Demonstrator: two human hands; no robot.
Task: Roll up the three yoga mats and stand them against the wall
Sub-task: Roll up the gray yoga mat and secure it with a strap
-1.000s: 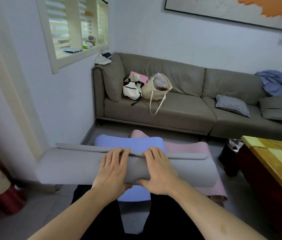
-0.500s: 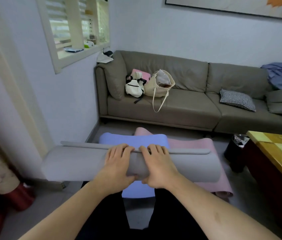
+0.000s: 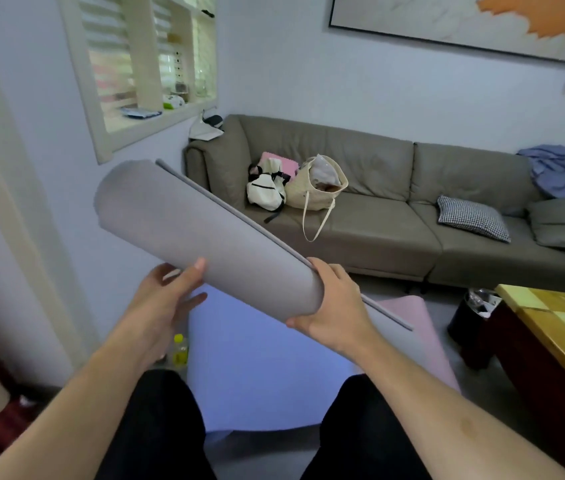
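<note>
In both hands, tilted grey roll (image 3: 204, 237)

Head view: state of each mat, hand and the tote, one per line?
grey mat: rolled, lifted, tilted, outer flap loose
blue mat: unrolled, flat on floor
pink mat: unrolled on floor, partly under the blue mat
left hand: thumb on grey roll, fingers under it
right hand: grips roll's near end
tote bag: upright on sofa, open
</note>
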